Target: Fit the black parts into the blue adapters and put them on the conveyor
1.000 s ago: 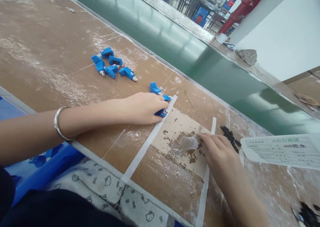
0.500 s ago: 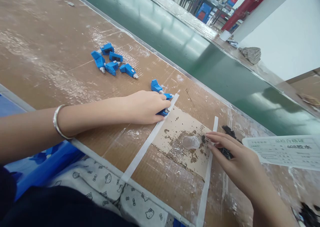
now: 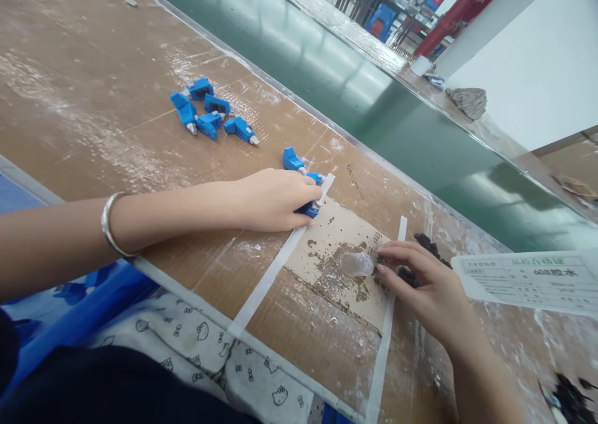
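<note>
My left hand (image 3: pixel 280 201) rests on the table with its fingers closed on a blue piece (image 3: pixel 309 209), beside a white tape strip. Two more blue pieces lie just beyond its fingers, one of them a blue block (image 3: pixel 293 159). On a stained cardboard sheet (image 3: pixel 327 225) stands a small clear cup (image 3: pixel 355 264). At the cup's right side, my right hand (image 3: pixel 420 281) pinches a small dark piece (image 3: pixel 380 259) between thumb and fingers. Behind that hand lies a pile of black pieces (image 3: pixel 427 244).
Several blue pieces (image 3: pixel 208 124) lie farther left on the brown table (image 3: pixel 93 119). A translucent container with a printed label (image 3: pixel 527 281) is at the right. More black pieces (image 3: pixel 570 399) lie at lower right. Beyond runs a green surface (image 3: pixel 374 119).
My right hand has moved left with the dark piece, closer to the clear cup. My left hand has shifted very slightly right, still closed on the blue piece.
</note>
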{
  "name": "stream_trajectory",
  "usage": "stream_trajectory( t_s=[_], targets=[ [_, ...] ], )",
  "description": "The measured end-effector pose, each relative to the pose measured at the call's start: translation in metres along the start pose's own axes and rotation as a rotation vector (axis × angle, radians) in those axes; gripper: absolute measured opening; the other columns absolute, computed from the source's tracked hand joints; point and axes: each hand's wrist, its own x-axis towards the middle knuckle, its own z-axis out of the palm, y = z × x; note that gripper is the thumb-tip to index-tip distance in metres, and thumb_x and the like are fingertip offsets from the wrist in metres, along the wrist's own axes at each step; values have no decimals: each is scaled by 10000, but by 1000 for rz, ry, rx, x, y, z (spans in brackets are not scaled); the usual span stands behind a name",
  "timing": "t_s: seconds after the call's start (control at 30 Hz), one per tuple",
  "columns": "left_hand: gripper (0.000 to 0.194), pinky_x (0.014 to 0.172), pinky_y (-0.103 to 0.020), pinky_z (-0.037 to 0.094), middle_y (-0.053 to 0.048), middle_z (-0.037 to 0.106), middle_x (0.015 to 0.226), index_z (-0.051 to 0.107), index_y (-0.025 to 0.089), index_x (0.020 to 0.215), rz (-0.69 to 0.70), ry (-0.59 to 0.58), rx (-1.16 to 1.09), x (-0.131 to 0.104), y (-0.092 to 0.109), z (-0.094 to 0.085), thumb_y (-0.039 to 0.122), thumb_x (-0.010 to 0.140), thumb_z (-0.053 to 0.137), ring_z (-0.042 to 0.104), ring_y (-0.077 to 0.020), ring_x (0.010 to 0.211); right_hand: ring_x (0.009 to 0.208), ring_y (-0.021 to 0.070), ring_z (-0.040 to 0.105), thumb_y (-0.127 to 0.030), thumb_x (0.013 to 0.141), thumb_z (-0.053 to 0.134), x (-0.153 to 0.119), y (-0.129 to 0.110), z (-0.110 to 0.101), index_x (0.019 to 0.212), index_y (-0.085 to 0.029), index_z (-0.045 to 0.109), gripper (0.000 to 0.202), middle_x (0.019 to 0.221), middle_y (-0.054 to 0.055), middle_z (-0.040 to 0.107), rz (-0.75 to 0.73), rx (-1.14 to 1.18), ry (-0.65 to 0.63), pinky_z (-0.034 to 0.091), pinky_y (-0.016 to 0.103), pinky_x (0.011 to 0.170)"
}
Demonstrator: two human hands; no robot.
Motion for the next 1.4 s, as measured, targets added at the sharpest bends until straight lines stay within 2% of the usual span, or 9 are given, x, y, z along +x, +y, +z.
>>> stream_trajectory(
  t_s=[0.1, 0.2, 0.3, 0.4, 0.5, 0.63, 1.0, 1.2, 1.4],
  targets=[
    [182, 718, -278, 406, -40, 684, 959, 659, 166, 955, 24, -21, -284, -1, 5, -5, 339, 898, 671, 625, -195, 879, 914, 182, 691, -243, 879, 674, -2, -3, 1, 928, -264, 713, 66, 1004, 51, 689, 10, 282, 97, 613, 299, 739],
    [143, 749, -248, 445, 4, 707, 930, 677, 186, 988, 78, -141, -693, -3, 9, -7, 265, 870, 693, 639, -146, 840, 977, 169, 693, -217, 887, 681, -8, -5, 2, 963, -301, 727, 122, 1082, 31, 703, 53, 428, 160, 621, 273, 771],
    [143, 796, -248, 473, 15, 717, 919, 665, 182, 967, 121, -258, -1011, -2, 11, -2, 211, 834, 710, 653, -132, 858, 1058, 178, 693, -236, 918, 660, -16, -9, 3, 1059, -333, 726, 184, 1176, 19, 722, 103, 408, 200, 624, 295, 838],
    [107, 780, -254, 479, 14, 696, 858, 654, 169, 883, 136, -325, -1167, 0, 12, 8, 187, 802, 722, 636, -126, 813, 1134, 204, 679, -214, 927, 645, -19, -19, 4, 1100, -330, 722, 222, 1189, 19, 734, 38, 266, 199, 598, 366, 950],
    [88, 758, -258, 472, 4, 672, 812, 654, 165, 792, 133, -382, -1263, 2, 13, 16, 207, 786, 731, 613, -129, 776, 1155, 215, 667, -156, 931, 613, -16, -29, 5, 1186, -327, 680, 314, 1221, 24, 723, -134, 135, 108, 568, 412, 998],
    [178, 770, -265, 461, 0, 652, 794, 646, 162, 774, 84, -455, -1354, 1, 16, 21, 268, 742, 786, 598, -138, 777, 1103, 200, 673, -137, 941, 583, -10, -37, 8, 1287, -313, 616, 390, 1176, 38, 731, -263, -40, 63, 589, 358, 919],
    [173, 777, -285, 467, 4, 631, 811, 623, 168, 821, 60, -471, -1321, 1, 18, 22, 309, 798, 719, 589, -144, 778, 1142, 209, 664, -227, 975, 553, -11, -38, 6, 1280, -300, 651, 329, 1222, 75, 682, -206, -213, 7, 591, 344, 899],
    [176, 729, -268, 439, 15, 609, 810, 611, 181, 826, 78, -453, -1297, -1, 20, 20, 341, 882, 658, 580, -131, 758, 1154, 212, 667, -230, 975, 558, -9, -39, 6, 1273, -309, 655, 323, 1217, 63, 708, -204, -173, 0, 585, 362, 920],
    [133, 660, -255, 418, 38, 612, 749, 626, 183, 805, 52, -498, -1422, -2, 22, 18, 276, 893, 659, 579, -108, 686, 1153, 218, 676, -261, 965, 586, -9, -39, 8, 1262, -363, 660, 323, 1232, 45, 707, -141, -73, -8, 593, 381, 918]
  ],
)
